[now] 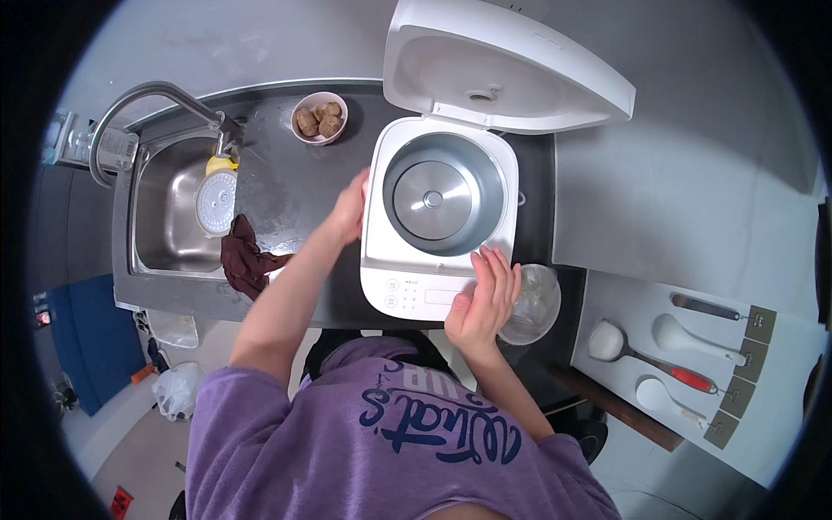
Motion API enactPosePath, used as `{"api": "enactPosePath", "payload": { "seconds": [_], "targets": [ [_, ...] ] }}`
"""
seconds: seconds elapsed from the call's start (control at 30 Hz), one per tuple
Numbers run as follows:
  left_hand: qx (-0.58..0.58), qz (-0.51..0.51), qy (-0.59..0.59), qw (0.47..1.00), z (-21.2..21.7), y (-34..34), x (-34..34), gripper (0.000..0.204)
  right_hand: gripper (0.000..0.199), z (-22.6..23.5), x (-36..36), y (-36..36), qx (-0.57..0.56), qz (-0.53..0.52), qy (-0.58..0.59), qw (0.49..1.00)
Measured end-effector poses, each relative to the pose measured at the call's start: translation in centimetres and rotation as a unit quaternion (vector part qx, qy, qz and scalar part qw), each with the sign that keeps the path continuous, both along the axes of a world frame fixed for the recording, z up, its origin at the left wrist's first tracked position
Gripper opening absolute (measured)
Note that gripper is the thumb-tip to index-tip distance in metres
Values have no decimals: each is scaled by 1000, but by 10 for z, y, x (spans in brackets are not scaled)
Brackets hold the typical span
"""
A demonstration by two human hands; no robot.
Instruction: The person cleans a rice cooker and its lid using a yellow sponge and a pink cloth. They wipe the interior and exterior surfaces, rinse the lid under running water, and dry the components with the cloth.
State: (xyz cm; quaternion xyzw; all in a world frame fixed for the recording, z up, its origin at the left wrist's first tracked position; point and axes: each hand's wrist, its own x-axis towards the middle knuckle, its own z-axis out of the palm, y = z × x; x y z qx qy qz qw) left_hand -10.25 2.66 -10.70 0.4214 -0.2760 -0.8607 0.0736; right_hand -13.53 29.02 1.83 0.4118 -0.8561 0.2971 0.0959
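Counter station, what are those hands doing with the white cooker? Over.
Left hand against white cooker, left side; right hand at front-right edge. Lid raised, round metal plate showing inside. Clear container close beside right hand.

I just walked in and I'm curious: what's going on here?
A person in a purple shirt has both hands at a white cooker on the dark counter. The left hand is against its left side; the right hand is at its front right edge. The lid is up, and a metal plate shows at the bottom inside. A small bowl of brown lumps sits farther left.
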Motion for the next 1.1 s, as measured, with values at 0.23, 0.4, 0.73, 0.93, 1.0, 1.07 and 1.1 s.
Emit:
{"api": "enactPosePath", "payload": {
  "seconds": [0.23, 0.4, 0.73, 0.93, 1.0, 1.07, 1.1],
  "targets": [
    [-48, -254, -128, 958, 28, 58, 112, 55, 50, -1, 1, 6, 1, 14, -29, 999],
    [-149, -156, -150, 965, 120, 41, 149, 44, 40, 21, -5, 9, -107, 113, -133, 979],
    [-560, -117, 118, 812, 204, 117, 69, 50, 50, 53, -16, -32, -235, 132, -606, 748],
    [-821, -198, -8, 535, 168, 113, 76, 46, 32, 31, -134, -43, 114, 53, -175, 977],
    [-816, -211, -9, 538, 152, 118, 74, 46, 33, 7, -150, -68, 173, 98, -85, 976],
    [-846, -205, -10, 492, 139, 120, 72, 41, 31, -24, -154, -101, 283, 92, -88, 950],
    [-838, -209, -3, 505, 134, 120, 71, 40, 27, -39, -153, -116, 264, 116, -70, 955]
  ]
}}
